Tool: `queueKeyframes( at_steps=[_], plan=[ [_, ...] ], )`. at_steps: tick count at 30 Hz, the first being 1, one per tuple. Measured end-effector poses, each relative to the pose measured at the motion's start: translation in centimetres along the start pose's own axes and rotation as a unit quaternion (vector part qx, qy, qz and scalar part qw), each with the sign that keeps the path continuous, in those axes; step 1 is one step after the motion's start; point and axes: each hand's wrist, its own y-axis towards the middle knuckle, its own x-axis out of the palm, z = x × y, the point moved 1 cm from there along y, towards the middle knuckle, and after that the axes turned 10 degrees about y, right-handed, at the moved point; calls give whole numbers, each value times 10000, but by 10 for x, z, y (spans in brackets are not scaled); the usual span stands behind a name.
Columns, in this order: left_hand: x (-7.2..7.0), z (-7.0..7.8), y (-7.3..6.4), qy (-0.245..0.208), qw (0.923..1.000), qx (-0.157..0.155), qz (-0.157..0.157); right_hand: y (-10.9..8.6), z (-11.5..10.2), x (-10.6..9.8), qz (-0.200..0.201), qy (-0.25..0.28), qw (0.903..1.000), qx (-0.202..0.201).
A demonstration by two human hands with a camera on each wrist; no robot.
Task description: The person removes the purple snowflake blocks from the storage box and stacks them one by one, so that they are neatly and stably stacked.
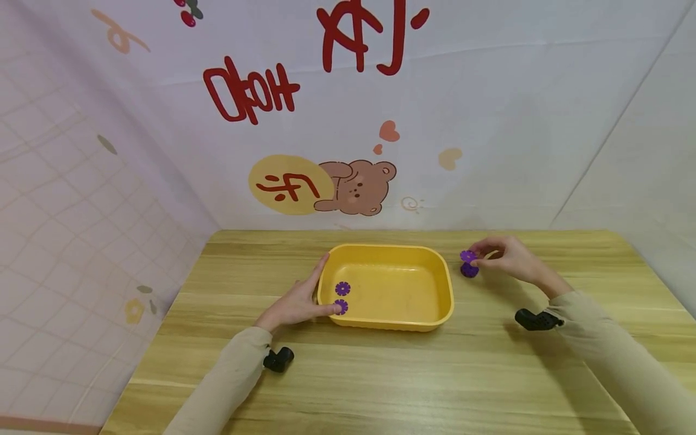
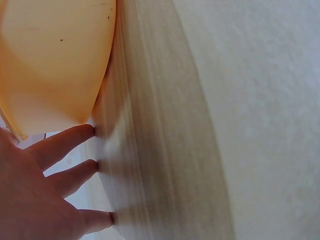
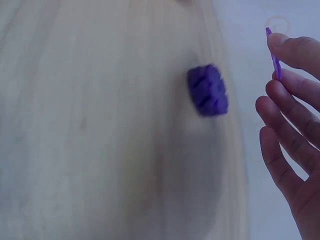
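Observation:
A yellow plastic tray [image 1: 402, 325] lies on the table with two purple snowflake discs, the rear disc [image 1: 342, 288] and the front disc [image 1: 341, 304], at its left end. My left hand [image 1: 296, 302] rests at that end, its thumb reaching over the rim and partly covering the front disc. In the left wrist view its fingers [image 2: 72, 181] are spread straight beside the tray's outer wall. Right of the tray, my right hand [image 1: 508, 260] pinches one purple snowflake disc [image 3: 274, 57] between thumb and fingers. Just below it, a short stack of purple discs [image 3: 207, 91] stands on the table.
The wooden table [image 1: 380, 380] ends at the back against a white printed cloth [image 1: 489, 90] with red characters and a bear. A pale gridded cloth [image 1: 70, 211] hangs at the left. Black devices are worn at the left wrist [image 1: 278, 359] and right wrist [image 1: 535, 319].

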Motion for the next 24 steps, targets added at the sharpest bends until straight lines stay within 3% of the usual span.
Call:
queueKeyframes(
  at_steps=[6, 15, 24],
  plan=[
    [1, 0, 0, -5, 10000, 8, 52, -10, 13, 1, 37, 230, 9995, 207],
    [0, 1, -1, -45, 9999, 79, 61, -15, 26, 2, 105, 352, 9991, 211],
    [1, -1, 0, 21, 9999, 97, 67, -13, 30, 6, 23, 121, 9999, 98]
  ],
)
